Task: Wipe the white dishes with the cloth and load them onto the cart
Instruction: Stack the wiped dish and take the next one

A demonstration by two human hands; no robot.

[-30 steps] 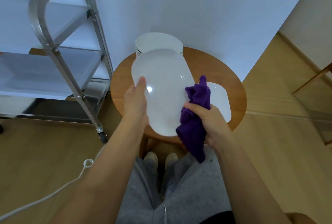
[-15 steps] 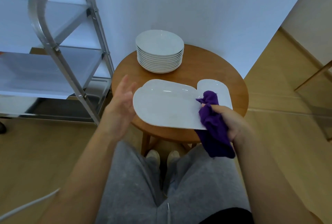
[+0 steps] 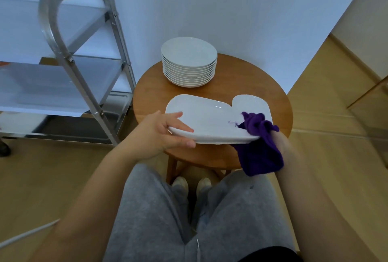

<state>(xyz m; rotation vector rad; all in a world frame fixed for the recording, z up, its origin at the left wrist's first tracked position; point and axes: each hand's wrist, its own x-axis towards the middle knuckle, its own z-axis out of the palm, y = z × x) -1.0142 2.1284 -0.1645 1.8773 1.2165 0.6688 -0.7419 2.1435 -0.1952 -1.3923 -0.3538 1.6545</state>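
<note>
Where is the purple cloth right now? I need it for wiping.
In the head view, the purple cloth is bunched in the right hand, at the right end of the held white oblong platter.

Pale blue-white wall [image 3: 241, 9], light wood floor [image 3: 336, 98], round wooden table [image 3: 247, 77]

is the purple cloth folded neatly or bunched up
Bunched up. The cloth is crumpled in the right hand against the platter edge, hanging in loose folds.

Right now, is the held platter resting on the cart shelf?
No, both hands hold the platter above the round table, apart from the cart.
</note>
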